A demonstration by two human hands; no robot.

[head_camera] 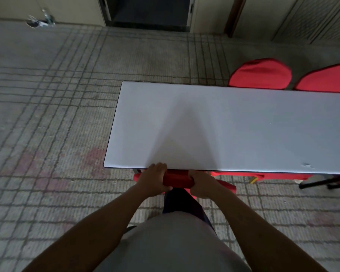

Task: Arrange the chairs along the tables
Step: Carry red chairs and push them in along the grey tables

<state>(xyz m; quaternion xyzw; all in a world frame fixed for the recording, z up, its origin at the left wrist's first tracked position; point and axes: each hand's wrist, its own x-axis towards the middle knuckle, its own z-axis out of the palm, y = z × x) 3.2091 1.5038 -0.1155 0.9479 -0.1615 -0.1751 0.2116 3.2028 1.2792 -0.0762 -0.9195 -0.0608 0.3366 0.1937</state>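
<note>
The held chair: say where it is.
The red-covered chair sits at the table's near edge by its left end, its back gripped by left hand and right hand.

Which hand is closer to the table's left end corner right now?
Left. The left hand grips the red chair back just right of the table's near-left corner. The right hand grips the same chair back farther right along the near edge.

Red-covered chair (178,180) tucked against grey table (234,126) near edge.
</note>
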